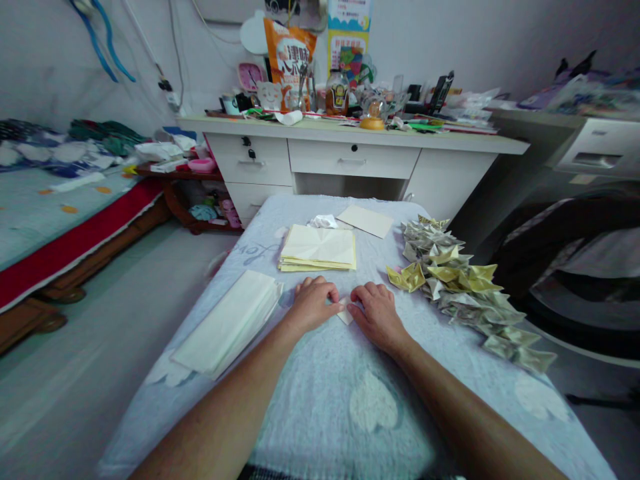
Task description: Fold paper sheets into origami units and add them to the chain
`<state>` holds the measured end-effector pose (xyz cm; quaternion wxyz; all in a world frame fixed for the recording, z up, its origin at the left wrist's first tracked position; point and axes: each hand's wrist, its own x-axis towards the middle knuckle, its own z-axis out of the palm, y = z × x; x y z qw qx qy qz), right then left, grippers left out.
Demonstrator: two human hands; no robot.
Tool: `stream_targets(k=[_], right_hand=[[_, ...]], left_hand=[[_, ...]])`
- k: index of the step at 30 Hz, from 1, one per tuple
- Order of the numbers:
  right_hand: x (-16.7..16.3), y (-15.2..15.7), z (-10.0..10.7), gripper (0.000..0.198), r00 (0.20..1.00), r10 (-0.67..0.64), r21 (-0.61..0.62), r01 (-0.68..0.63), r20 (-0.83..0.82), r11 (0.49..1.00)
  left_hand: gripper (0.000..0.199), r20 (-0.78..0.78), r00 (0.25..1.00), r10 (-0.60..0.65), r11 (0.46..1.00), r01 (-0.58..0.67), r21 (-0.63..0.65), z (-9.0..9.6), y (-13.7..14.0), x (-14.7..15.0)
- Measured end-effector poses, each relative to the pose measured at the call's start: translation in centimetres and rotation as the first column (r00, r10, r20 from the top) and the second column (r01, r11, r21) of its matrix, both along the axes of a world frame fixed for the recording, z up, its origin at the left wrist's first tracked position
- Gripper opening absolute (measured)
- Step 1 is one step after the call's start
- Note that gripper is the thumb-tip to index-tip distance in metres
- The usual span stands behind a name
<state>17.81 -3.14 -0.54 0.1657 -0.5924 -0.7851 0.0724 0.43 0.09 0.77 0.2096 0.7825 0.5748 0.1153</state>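
A small piece of folded white paper [346, 315] lies low over the cloth, between my two hands. My left hand [314, 303] pinches its left side with thumb and curled fingers. From the right, my right hand [377, 313] grips the other side, its fingers bent and covering part of the paper. Just beyond my hands is a stack of creased white and yellow paper sheets [320, 247]. Left of my left forearm rests a bundle of long folded white paper [230, 323]. To the right spreads a pile of folded gold and silver paper shapes [463, 287].
A pale blue patterned cloth [320, 407] covers the table. Near its far edge are a flat beige sheet [366, 221] and a crumpled white tissue [323, 221]. Behind stands a cluttered white desk [350, 155], with a washing machine [595, 220] at right and a bed [75, 213] at left.
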Motion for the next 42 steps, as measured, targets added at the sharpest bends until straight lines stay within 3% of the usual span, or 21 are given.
stream_targets(k=[8, 30, 42], right_hand=[[-0.1, 0.1, -0.3, 0.016, 0.997, -0.075, 0.001, 0.075, 0.020, 0.997], [0.5, 0.1, -0.5, 0.037, 0.998, -0.027, -0.031, 0.025, -0.056, 0.999], [1.0, 0.1, -0.8, 0.031, 0.995, 0.030, 0.003, -0.030, -0.094, 1.000]], left_hand=[[0.015, 0.020, 1.000, 0.003, 0.999, -0.003, 0.039, -0.4, -0.1, 0.0], [0.015, 0.058, 0.998, 0.001, 0.998, -0.005, 0.063, -0.8, 0.0, 0.0], [0.027, 0.081, 0.977, -0.199, 0.975, 0.189, 0.119, -0.8, -0.2, 0.1]])
